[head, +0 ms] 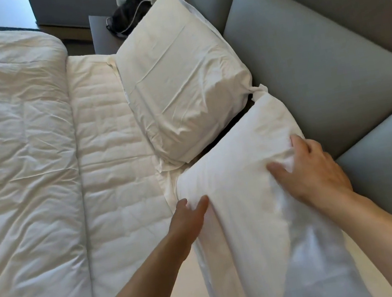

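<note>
Left hand pinching the edge of a white pillow, right hand bunching its wrinkled cloth, plump creased second pillow beside, padded grey headboard behind.

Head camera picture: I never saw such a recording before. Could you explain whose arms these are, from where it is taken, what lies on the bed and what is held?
No machine here: a person wears the camera on the head, so it looks down at their own bare arms. The left hand and right hand both grip the near pillow, beside the grey headboard. A second pillow lies beyond it. Further left, a rolled-back duvet rests on the quilted mattress cover.
</note>
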